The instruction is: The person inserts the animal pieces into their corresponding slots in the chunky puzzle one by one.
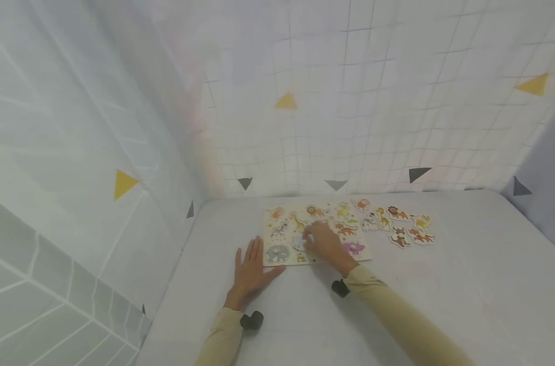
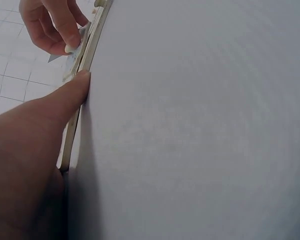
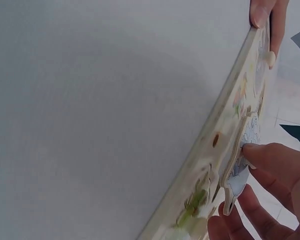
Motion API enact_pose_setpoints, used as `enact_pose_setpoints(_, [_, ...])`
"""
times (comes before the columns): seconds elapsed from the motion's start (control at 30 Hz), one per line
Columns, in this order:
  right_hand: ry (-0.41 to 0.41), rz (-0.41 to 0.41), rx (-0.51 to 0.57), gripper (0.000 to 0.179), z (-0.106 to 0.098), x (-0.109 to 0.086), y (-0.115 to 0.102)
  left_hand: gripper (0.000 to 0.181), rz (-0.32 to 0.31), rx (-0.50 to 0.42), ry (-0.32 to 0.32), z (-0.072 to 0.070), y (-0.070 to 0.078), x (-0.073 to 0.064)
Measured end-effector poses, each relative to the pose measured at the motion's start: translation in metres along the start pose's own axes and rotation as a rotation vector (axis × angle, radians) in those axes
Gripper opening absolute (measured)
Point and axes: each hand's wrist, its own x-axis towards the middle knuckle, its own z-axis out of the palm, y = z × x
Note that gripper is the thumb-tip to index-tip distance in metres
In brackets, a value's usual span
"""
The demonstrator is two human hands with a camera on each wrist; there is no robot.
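A wooden animal puzzle board [image 1: 365,255] lies on the table. My right hand [image 1: 325,245] is over its lower middle, pinching a blue-grey animal puzzle piece [image 3: 237,175] between thumb and fingers. In the right wrist view that piece is tilted, partly raised from the board surface; its exact animal is hard to make out. My left hand [image 1: 251,272] lies flat with fingers spread at the board's left side, the thumb [image 2: 77,92] touching the front edge. Near it, a grey elephant [image 1: 278,253] shows in the board's lower left corner.
Several loose animal pieces lie right of the board, among them a lion [image 1: 398,213], a zebra [image 1: 370,222], a monkey [image 1: 399,237] and a tiger [image 1: 421,237]. A pale fabric wall [image 1: 373,127] with triangles rises behind the table [image 1: 478,264].
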Motion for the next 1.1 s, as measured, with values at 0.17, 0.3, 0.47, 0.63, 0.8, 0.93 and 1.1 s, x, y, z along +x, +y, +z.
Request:
enact_pose_setpoints(0.17, [-0.007,0.015,-0.003,0.005,0.002,-0.001,-0.004,0.112,-0.004,-0.019,-0.013,-0.004,0.006,-0.003])
enact_pose_setpoints(0.3, [0.000,0.010,0.004,0.005,0.001,-0.002,-0.006,0.111,-0.008,-0.004,-0.010,-0.005,0.008,-0.003])
enact_pose_setpoints(0.47, [0.006,-0.003,-0.010,0.006,0.004,-0.001,-0.006,0.109,-0.004,-0.008,0.006,-0.008,0.011,-0.005])
enact_pose_setpoints(0.63, [0.003,0.012,0.001,0.008,0.009,0.001,-0.005,0.110,0.004,-0.033,0.006,-0.011,0.011,-0.007])
enact_pose_setpoints(0.8, [-0.006,0.020,-0.010,0.008,0.008,-0.002,-0.008,0.111,-0.006,-0.029,-0.018,-0.012,0.011,-0.007])
enact_pose_setpoints(0.93, [0.000,0.014,-0.024,0.009,0.006,-0.005,-0.010,0.111,-0.010,-0.008,-0.017,-0.010,0.010,-0.007])
enact_pose_setpoints(1.1, [0.014,0.007,-0.029,0.008,0.004,-0.007,-0.012,0.111,-0.004,0.010,0.000,-0.004,0.006,-0.004])
